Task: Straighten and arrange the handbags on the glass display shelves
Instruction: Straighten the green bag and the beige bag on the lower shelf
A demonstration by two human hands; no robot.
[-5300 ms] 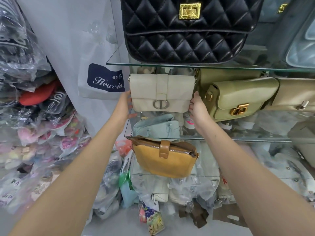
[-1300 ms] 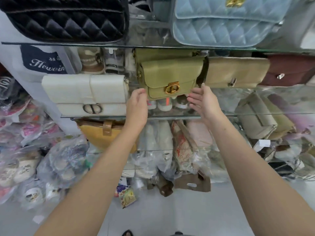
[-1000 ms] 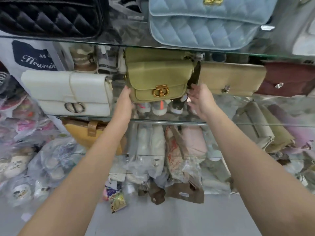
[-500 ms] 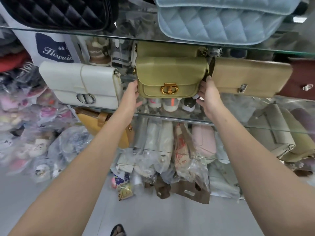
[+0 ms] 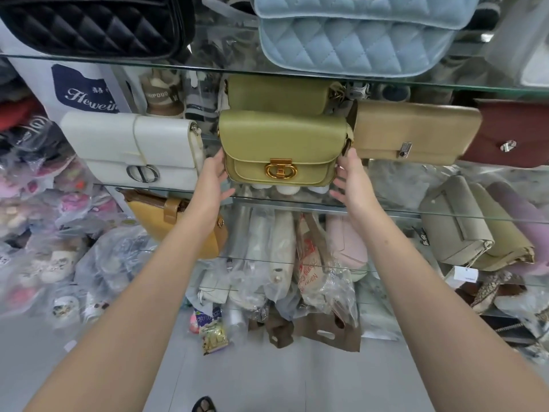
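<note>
Both hands have moved right from the white handbag (image 5: 130,147), which they flanked five seconds ago, to the olive handbag (image 5: 282,138).

Glass shelves run across the view above a pale grey floor (image 5: 267,379). On the upper glass shelf (image 5: 214,66) a black quilted handbag (image 5: 95,22) stands at the left and a light blue quilted handbag (image 5: 350,43) to its right. On the middle glass shelf (image 5: 392,212) the row runs from the white handbag through the olive handbag and a tan handbag (image 5: 416,129) to a maroon handbag (image 5: 517,132) at the right edge. A mustard handbag (image 5: 178,230) sits on a lower shelf at the left, and grey-beige bags (image 5: 457,224) at the right.

A second ago the olive handbag was turned at an angle with the hands under its front. Now it faces squarely forward, gold clasp (image 5: 280,172) centred, just beside the tan handbag, with a second olive bag (image 5: 279,93) behind it. The left hand (image 5: 215,181) lies against its lower left side, fingers straight and thumb spread. The right hand (image 5: 350,181) mirrors it on the lower right side, fingers straight and loosely apart.

Clear plastic bags (image 5: 44,233) piled at the far left hold soft, colourful footwear. Under the shelves in the middle, more clear plastic wrappers (image 5: 279,263) hold pale bags.
</note>
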